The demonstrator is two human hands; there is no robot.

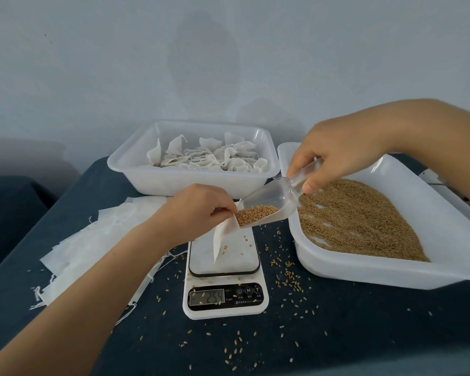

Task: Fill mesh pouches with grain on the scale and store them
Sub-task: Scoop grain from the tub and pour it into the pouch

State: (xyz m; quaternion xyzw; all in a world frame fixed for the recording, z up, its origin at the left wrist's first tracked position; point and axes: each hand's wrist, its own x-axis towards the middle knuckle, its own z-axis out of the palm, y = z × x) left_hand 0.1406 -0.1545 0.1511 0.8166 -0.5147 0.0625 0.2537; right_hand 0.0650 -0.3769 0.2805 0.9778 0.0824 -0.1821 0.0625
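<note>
Left hand [201, 206] at frame centre, fingers curled, pinching the mouth of a white mesh pouch [224, 232] and holding it open; the pouch hangs down over the platform of the scale [224, 270], its lower corner touching or just above the platform, cannot tell which. Right hand [334, 156] at 2 o'clock from the pouch, thumb and fingers wrapped round the handle of a clear plastic scoop [269, 202]. Scoop tilted down toward 8 o'clock, its lip inside the pouch mouth, a heap of grain [255, 213] at the lip. Scale display lit, digits blurred. At 3 o'clock, a white tray [391, 272] tilted, holding a spread of brown grain, touching or just beside the scale's right side. At 12 o'clock, behind the scale, a white tub [190, 180] with filled pouches [212, 158] piled inside. At 9 o'clock, a loose stack of empty pouches [92, 253] under the left forearm. Stray kernels [288, 280] scattered on the dark blue cloth [337, 335] around the scale, several on the platform.
</note>
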